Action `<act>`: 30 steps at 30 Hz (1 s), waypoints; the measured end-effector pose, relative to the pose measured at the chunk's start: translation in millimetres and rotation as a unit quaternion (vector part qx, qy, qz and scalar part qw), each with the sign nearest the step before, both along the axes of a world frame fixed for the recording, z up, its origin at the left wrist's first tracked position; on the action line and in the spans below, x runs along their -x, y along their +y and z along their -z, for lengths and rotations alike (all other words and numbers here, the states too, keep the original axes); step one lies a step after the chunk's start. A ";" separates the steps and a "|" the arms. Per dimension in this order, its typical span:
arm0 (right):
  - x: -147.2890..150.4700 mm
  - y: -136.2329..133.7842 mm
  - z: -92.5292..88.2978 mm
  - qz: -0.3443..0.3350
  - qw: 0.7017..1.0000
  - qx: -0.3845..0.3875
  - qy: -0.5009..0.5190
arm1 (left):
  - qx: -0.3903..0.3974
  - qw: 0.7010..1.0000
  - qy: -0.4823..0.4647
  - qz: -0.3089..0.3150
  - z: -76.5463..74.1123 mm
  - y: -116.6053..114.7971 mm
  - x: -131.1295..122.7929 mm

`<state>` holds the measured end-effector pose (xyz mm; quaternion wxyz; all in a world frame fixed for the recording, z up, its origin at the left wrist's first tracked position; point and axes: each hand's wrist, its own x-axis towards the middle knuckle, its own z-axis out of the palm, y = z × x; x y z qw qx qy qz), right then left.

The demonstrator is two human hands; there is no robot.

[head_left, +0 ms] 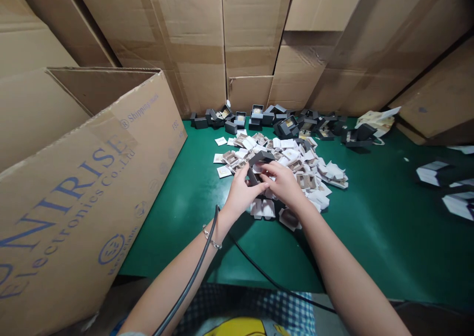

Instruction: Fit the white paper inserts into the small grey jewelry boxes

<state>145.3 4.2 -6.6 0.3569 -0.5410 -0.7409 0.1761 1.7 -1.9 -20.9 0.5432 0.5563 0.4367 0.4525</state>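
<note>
While the fingers of left hand [239,190] and right hand [284,182] clamp a black box [262,157] over the white insert pile [306,180], one slackened grip could drop it there, scattering inserts.

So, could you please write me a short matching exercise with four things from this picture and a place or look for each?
Things
1. Black box
2. White and tan pieces
3. Bracelet
4. Big carton

Places or looks
A. Around the left wrist
B. Between the left hand and the right hand
C. Printed with blue lettering
D. In a loose heap on the green table

Right pairs: 1-B; 2-D; 3-A; 4-C
</note>
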 end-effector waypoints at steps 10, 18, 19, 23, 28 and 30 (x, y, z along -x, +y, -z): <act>0.3 -2.8 1.2 -0.001 0.998 -0.039 -0.045 | 0.006 1.000 -0.007 0.009 -6.2 -1.9 -1.2; -0.7 -2.0 -0.7 -0.013 0.998 -0.030 -0.060 | 0.010 1.000 0.002 -0.005 -6.8 -3.5 -2.9; -0.6 -1.8 -1.1 -0.013 0.998 -0.027 -0.063 | 0.008 1.000 -0.002 -0.004 -5.8 -3.1 -3.0; 0.2 -2.1 -3.7 -0.015 0.997 -0.009 -0.076 | 0.006 1.000 -0.004 -0.007 -2.5 -2.2 -2.8; 0.4 -2.8 -4.4 -0.019 0.994 0.003 -0.108 | 0.019 1.000 0.001 -0.013 -1.7 -1.9 -2.9; 0.1 -3.0 -3.2 -0.020 0.992 0.004 -0.121 | 0.023 1.000 0.003 -0.015 -1.5 -2.0 -3.2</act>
